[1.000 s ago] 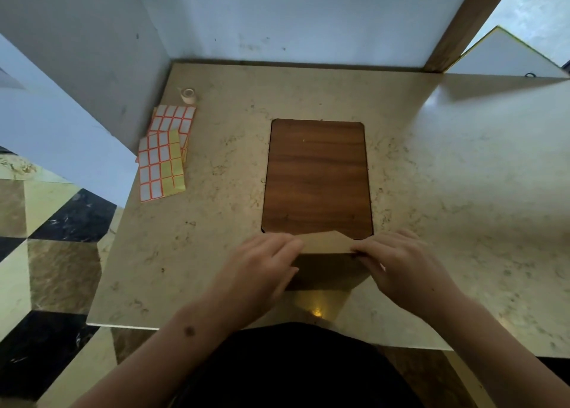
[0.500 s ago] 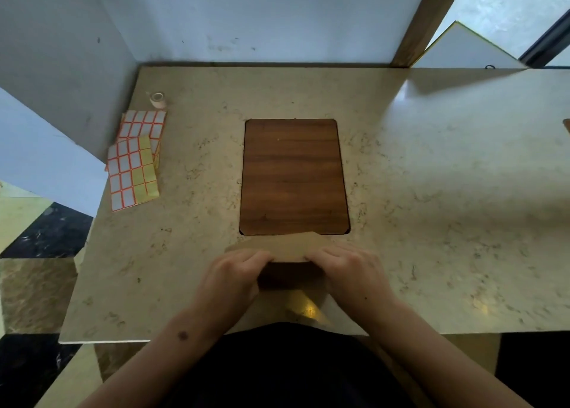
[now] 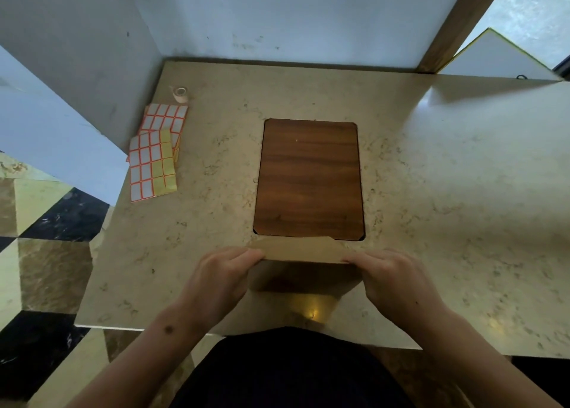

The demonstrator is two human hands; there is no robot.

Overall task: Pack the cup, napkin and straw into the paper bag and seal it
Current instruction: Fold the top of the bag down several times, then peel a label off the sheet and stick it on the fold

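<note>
A brown paper bag [image 3: 300,250] stands at the near edge of the table, its top flap folded flat and facing away from me. My left hand [image 3: 222,273] grips the flap's left end and my right hand [image 3: 391,279] grips its right end, fingers pinching the fold. The bag's front face below the fold is in shadow. No cup, napkin or straw shows anywhere; the bag's inside is hidden.
Sheets of red-edged white and yellow sticker labels [image 3: 154,157] lie at the table's left side, with a small tape roll [image 3: 180,93] behind them. A dark wooden panel [image 3: 310,179] is set into the beige tabletop [image 3: 447,191] just beyond the bag. Walls close the back and left.
The bag's top flap has been pressed flatter and wider, and both hands have slid outwards to its ends. The camera view has shifted slightly.
</note>
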